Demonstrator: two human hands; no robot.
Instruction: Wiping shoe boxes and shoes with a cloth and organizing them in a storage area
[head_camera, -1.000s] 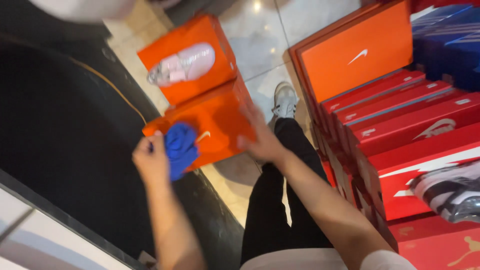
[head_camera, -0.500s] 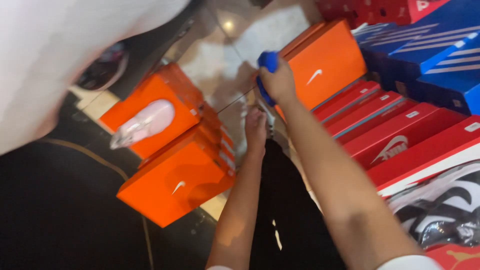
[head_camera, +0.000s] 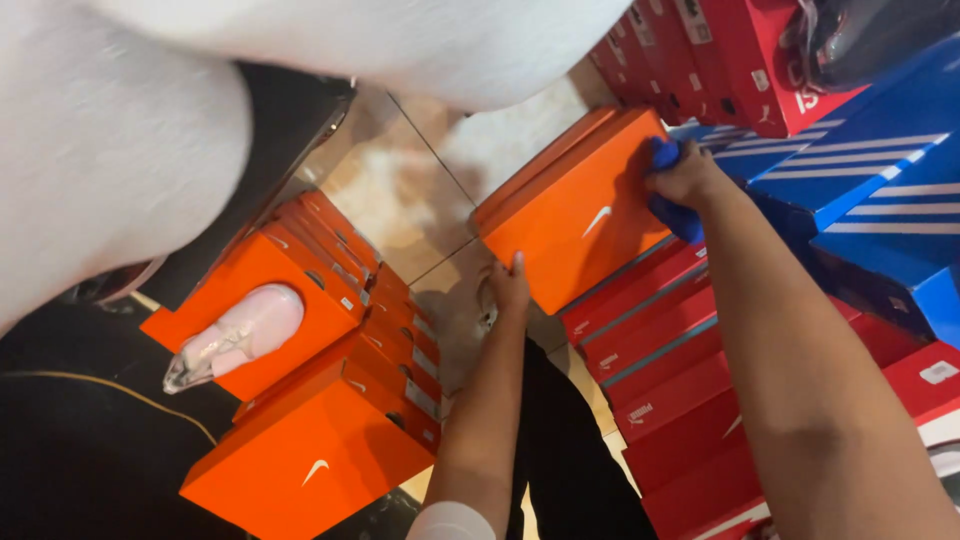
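Orange shoebox (head_camera: 585, 215): lies atop the stack of red boxes (head_camera: 660, 340), blue boxes (head_camera: 850, 190) just beside it.
Right hand (head_camera: 690, 180): at the box's far edge, fingers curled around a blue cloth (head_camera: 670, 205) pressed against the lid.
Left hand (head_camera: 512, 285): fingers together, flat against the box's near corner.
Pink shoe (head_camera: 235, 335): on an orange stack (head_camera: 330, 400) well apart from the box.

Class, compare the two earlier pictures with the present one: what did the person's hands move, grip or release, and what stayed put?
The right hand, holding the blue cloth, moved from the low orange box to the orange box on the red stack. The left hand now steadies that box's lower edge. The box stacks and pink shoe stayed put.
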